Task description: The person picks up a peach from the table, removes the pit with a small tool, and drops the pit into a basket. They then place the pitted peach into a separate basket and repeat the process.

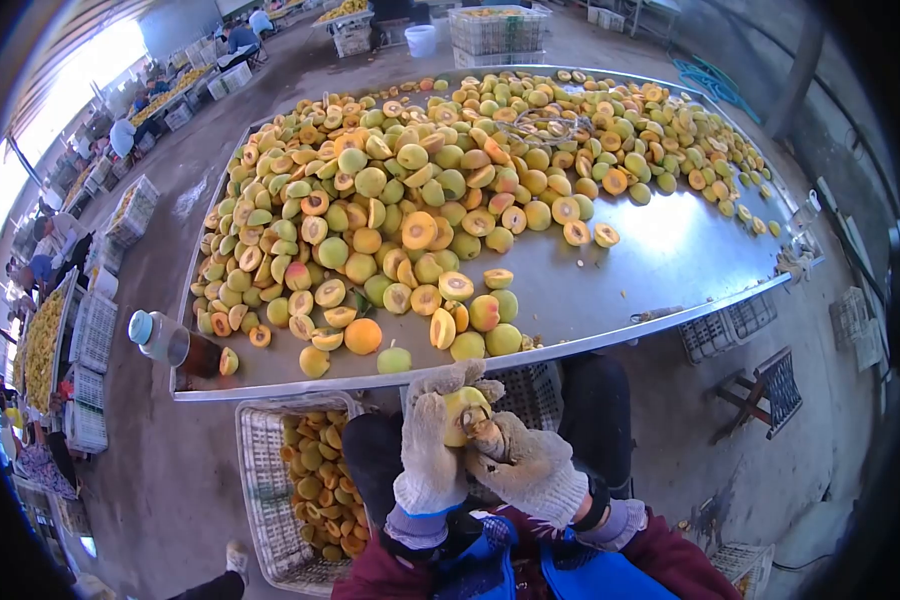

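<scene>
My left hand [433, 440], in a knitted work glove, is closed around a yellow-green peach [459, 408] just in front of the table edge. My right hand [532, 465], gloved the same way, grips a short pitting tool [486, 436] with a thick brownish handle. Its curved metal end meets the side of the peach; how deep it sits is hidden. Beyond my hands, a heap of whole and halved peaches [370, 210] covers much of the metal table [660, 270]. Several peach halves show their pits.
A bottle of dark liquid [175, 345] stands at the table's left corner. Below it, a white plastic crate [270, 500] holds peach halves. A folding stool [767, 393] is at right. Other people work at tables [45, 340] on the left. A hose [715, 85] lies behind.
</scene>
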Motion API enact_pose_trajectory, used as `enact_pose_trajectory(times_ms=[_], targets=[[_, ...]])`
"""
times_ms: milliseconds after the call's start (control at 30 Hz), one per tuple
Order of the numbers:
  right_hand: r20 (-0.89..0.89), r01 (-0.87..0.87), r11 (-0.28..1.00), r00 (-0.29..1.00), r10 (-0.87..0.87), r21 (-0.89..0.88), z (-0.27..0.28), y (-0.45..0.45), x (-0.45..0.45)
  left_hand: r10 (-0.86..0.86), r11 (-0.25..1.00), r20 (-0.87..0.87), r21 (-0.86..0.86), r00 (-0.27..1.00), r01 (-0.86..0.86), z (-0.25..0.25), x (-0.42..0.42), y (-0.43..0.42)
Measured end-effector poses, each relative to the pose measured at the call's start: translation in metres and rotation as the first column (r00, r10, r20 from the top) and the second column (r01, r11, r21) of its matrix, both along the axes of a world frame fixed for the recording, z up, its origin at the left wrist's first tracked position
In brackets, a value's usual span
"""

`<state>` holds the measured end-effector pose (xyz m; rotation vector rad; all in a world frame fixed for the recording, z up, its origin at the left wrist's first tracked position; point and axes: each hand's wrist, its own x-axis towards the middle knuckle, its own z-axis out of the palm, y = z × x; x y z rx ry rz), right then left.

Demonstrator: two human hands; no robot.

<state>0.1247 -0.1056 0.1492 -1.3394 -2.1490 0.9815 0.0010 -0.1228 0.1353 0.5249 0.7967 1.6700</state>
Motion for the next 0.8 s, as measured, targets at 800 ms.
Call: enact_pose_trajectory(times_ms=[800], targets=[[-0.198, -0.069, 0.824, 0.979, -0.054, -0.562, 0.012, -0.008, 0.009, -0.069, 0.995, 0.025, -0.072, 0.997, 0.070, 0.002, -0.002, -0.007]])
